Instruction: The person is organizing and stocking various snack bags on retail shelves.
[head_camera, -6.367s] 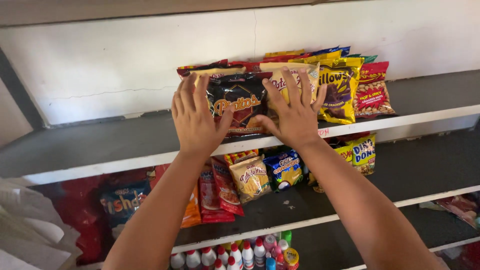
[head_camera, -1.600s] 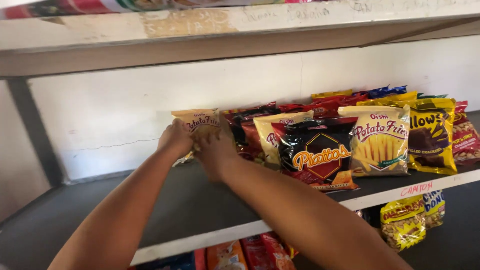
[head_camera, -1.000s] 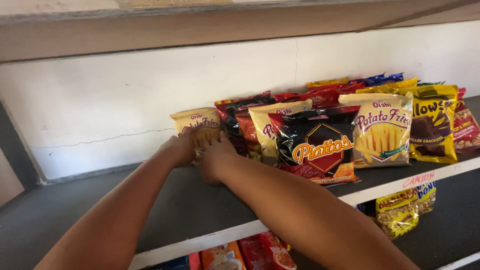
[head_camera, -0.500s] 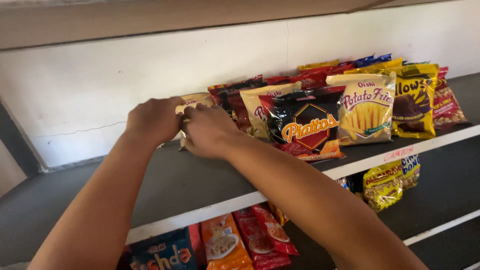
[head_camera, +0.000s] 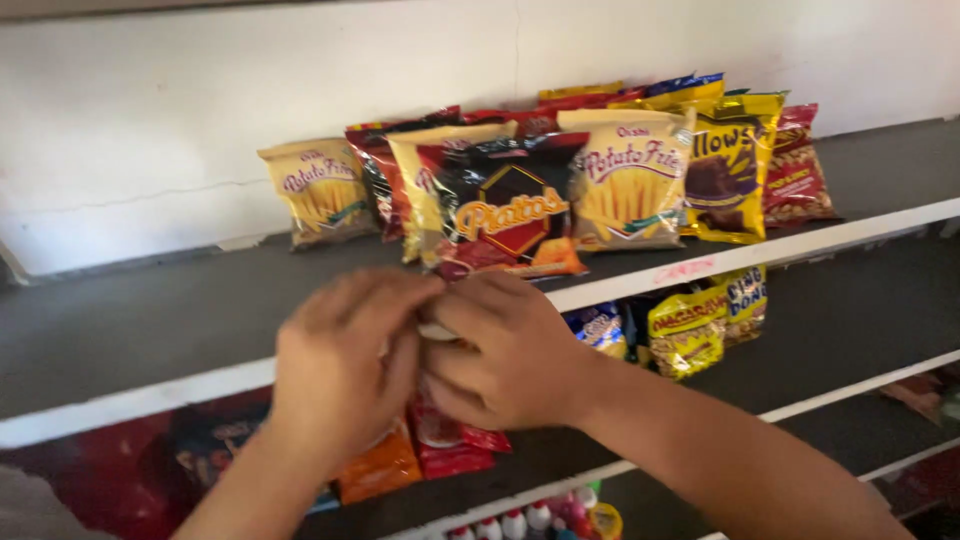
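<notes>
My left hand and my right hand are pressed together in front of the white front edge of the dark grey shelf, fingers curled and blurred. A small pale patch shows between them; I cannot tell what it is. On the shelf behind them, a yellow bag of potato fries stands alone at the left end of a row of snack bags. Right of it stand a black bag with an orange hexagon and a second yellow fries bag. Neither hand touches the bags.
A yellow and purple cracker bag and a red nut bag end the row at the right. The shelf below holds orange, red, blue and yellow snack packs. Small capped bottles stand lower down.
Both hands have let go of the left yellow fries bag and drawn back off the shelf towards me. The bag now stands by itself. The view has tilted down.
</notes>
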